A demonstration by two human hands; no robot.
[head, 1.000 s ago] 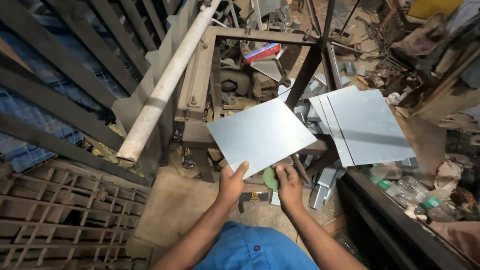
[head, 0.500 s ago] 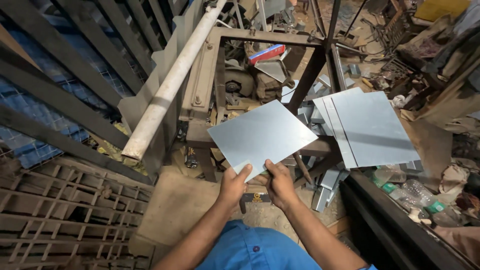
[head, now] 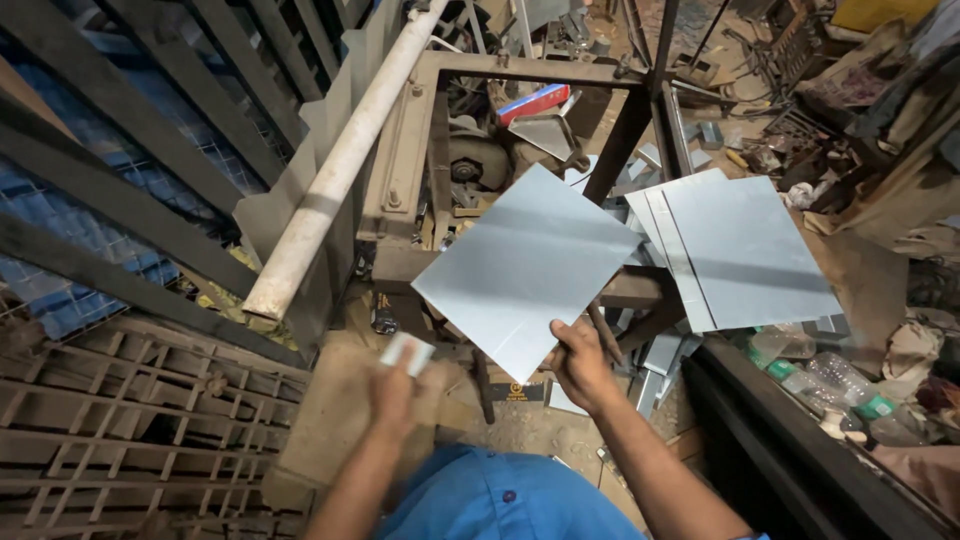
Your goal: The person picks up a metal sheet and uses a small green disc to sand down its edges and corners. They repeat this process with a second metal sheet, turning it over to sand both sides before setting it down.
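Right hand (head: 580,362) closed on near corner of square metal sheet (head: 528,268), thumb on top, fingers under; sheet held tilted over rusty machine frame (head: 420,150), centre of scene. Left hand (head: 397,392) off the sheet, motion-blurred, near & left, curled round a small pale flat piece (head: 408,351); exact grip hard to tell w/ blur. Stack of similar metal sheets (head: 750,245) lying to the right, just beside held one, not touching as far as visible. Long pale pipe (head: 345,160) slanting far-to-near at left of frame. Dark metal grating (head: 120,420) near left. Plastic bottles (head: 840,385) & scrap at right edge. Blue shirt (head: 500,500) at bottom.
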